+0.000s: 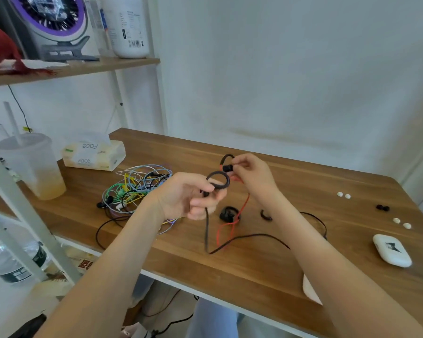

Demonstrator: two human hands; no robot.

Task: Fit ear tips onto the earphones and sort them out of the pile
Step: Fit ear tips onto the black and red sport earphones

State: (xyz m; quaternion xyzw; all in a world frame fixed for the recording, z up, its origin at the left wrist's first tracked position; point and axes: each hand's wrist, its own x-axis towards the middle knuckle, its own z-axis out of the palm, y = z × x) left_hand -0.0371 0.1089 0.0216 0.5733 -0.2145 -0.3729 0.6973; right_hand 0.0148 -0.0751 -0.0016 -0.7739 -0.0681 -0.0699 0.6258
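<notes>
Left hand: raised above the table, fingers curled tight round a black cable; a black ear-hook loop stood up just over the thumb.
Right hand: thumb and fingertips closed in a narrow pinch on a black earbud, just beside the loop.
Cables: the black cable and a red cable hung from the hands to the wooden table.
Second earbud: lay on the table below the hands, touching the red cable.
Loose ear hook: near it, to the right.
Pile: tangled coloured earphones, left of the hands, untouched.
Ear tips: white pair, black pair, second white pair, all far right, well apart from the hands.
White case: closed, near the right edge.
Tissue pack: behind the pile.
Plastic cup: left corner, straw upright.
</notes>
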